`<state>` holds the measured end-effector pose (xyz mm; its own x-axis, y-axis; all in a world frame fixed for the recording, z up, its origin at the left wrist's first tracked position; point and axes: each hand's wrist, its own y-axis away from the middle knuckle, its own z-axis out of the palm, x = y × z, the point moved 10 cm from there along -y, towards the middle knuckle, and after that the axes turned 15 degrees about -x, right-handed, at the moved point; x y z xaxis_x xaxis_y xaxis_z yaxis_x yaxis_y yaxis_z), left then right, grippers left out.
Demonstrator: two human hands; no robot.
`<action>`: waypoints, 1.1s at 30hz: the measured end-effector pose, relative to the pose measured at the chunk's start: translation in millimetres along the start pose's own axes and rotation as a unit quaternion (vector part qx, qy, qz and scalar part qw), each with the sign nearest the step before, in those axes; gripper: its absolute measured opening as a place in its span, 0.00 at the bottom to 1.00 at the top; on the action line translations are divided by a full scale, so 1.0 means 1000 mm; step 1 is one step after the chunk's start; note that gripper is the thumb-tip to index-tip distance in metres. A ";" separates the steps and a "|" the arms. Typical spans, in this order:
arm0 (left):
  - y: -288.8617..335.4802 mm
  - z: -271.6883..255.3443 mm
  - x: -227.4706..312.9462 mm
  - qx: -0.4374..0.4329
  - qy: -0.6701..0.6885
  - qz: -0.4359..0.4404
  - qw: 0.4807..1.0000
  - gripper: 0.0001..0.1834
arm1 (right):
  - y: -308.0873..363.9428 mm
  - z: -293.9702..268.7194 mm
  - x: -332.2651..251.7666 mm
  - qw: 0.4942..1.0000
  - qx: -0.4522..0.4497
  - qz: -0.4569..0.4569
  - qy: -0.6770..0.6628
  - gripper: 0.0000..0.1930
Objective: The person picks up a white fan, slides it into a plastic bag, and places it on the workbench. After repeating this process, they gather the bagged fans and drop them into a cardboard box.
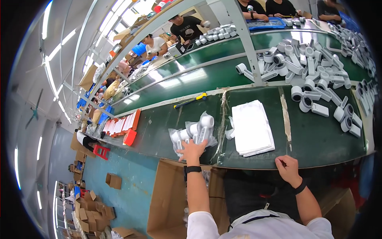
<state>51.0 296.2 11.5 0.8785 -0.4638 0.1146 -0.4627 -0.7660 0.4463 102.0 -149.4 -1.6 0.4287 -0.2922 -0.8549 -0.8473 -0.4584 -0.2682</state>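
My left hand (193, 151) lies over a small row of white round-headed devices in see-through plastic bags (193, 129) at the front of the green bench. Its fingers are spread and touch the bags' near side. At the bench's front edge, right of a stack of white sheets or flat bags (253, 127), my right hand (289, 170) is loosely curled, with nothing visible in it. A large heap of unbagged white devices with round heads and straight handles (306, 63) covers the far right.
Left of the bags stand orange-red trays with white strips (121, 124) and an orange-red block (129, 137). A yellow-and-black tool (191, 100) lies behind. An open cardboard box (167, 199) stands below the edge. A metal post (247, 44) rises beyond; co-workers sit across the line.
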 end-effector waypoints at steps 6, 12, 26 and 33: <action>-0.012 0.001 0.001 0.014 -0.004 0.040 0.999 0.44 | 0.003 0.006 0.000 1.000 -0.003 -0.020 0.012 0.02; -0.009 0.001 0.003 0.068 0.004 0.052 0.996 0.40 | 0.004 0.008 0.003 1.000 -0.006 -0.001 0.002 0.03; 0.000 -0.011 0.001 0.125 0.021 0.098 0.987 0.35 | 0.004 0.012 0.004 1.000 -0.013 0.005 0.002 0.04; 0.006 -0.010 -0.016 0.126 0.031 0.109 0.985 0.35 | 0.002 0.008 0.000 0.999 -0.007 -0.011 0.037 0.03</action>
<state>35.4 303.8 20.9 0.7565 -0.6082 0.2403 -0.6497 -0.7408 0.1705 97.8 -143.5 -6.0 0.4696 -0.3424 -0.8138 -0.8331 -0.4771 -0.2800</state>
